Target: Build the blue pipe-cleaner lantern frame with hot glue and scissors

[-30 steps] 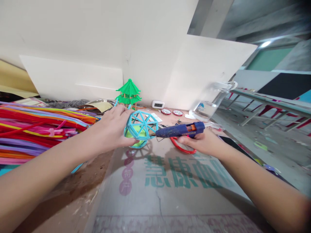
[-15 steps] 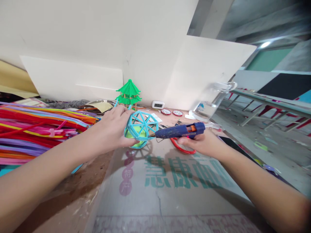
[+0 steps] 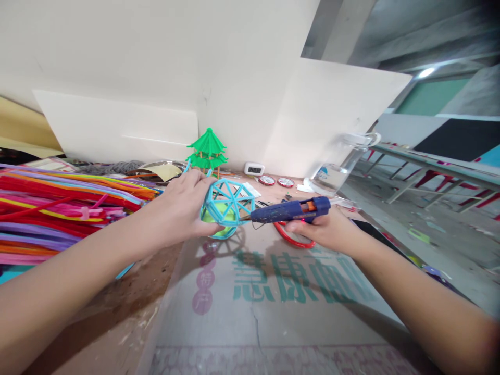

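Sitting in the left hand, raised just above the bench, is a light blue pipe-cleaner dome frame with something green inside it. That hand is closed around its left side, thumb under the rim and fingers over the top. It looks feather-light and springy; the wire struts would bend under a squeeze, so the rim and the joints seem the sound places to hold, not the thin spokes. The right hand is wrapped around the grip of a blue hot-glue gun, whose nozzle touches the frame's right edge. Under that hand lie red-handled scissors.

Beyond the left hand stands a small green pagoda model; to its outer side lies a heap of coloured pipe cleaners. Past the right hand leans a clear plastic jug.

Against half a second ago almost nothing has changed: both hands keep their holds and the nozzle stays at the same joint.
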Demonstrator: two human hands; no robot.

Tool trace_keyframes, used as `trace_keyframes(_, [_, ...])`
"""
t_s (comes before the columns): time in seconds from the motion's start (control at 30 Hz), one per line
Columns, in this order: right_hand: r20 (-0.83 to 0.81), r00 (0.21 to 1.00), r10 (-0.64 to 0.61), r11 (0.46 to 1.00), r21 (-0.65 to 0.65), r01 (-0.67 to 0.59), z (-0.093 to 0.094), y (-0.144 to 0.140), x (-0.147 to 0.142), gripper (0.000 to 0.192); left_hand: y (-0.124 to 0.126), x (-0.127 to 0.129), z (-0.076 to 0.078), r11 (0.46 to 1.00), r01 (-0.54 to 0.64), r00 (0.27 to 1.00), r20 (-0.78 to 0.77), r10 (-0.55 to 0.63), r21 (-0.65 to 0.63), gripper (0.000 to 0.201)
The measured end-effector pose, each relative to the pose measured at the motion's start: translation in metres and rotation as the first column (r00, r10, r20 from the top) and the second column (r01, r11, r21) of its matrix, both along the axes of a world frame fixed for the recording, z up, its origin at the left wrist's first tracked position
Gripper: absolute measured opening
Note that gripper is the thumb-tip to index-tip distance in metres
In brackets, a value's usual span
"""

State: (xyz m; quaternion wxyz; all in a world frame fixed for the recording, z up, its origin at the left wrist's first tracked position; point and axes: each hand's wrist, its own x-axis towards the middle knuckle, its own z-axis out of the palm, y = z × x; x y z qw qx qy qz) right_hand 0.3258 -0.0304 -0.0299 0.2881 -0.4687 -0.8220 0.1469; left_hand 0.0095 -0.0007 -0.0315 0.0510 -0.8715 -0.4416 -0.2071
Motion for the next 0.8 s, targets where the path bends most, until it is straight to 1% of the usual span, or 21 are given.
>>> trace_keyframes(0.1, [0.015, 1.000, 0.016, 1.000, -0.004, -0.016, 0.0004, 0.0008, 0.0002, 0.047, 0.0000, 0.0000, -0.0001, 1.000, -0.003, 1.000, -0.004, 0.003, -0.001, 0.074])
trace_keyframes(0.27, [0.004, 1.000, 0.028, 0.999, 0.020, -0.028, 0.0014, 0.0002, -0.0001, 0.047, 0.0007, -0.0004, -0.0019, 1.000, 0.009, 1.000, -0.011, -0.008, 0.030, 0.070])
trace_keyframes(0.37, [-0.001, 0.999, 0.035, 0.999, 0.003, -0.035, 0.0020, -0.0007, -0.0006, 0.047, 0.0014, -0.0009, -0.0029, 0.999, 0.017, 1.000, 0.002, -0.017, 0.035, 0.069])
trace_keyframes(0.6, [0.000, 1.000, 0.025, 0.999, 0.023, -0.025, 0.0006, 0.0003, -0.0009, 0.050, 0.0005, -0.0006, -0.0009, 1.000, 0.018, 1.000, -0.001, -0.018, 0.001, 0.069])
trace_keyframes(0.8, [0.017, 1.000, 0.023, 1.000, 0.008, -0.023, 0.0021, -0.0003, -0.0006, 0.048, 0.0015, -0.0008, -0.0022, 1.000, 0.018, 1.000, 0.010, -0.019, 0.004, 0.073])
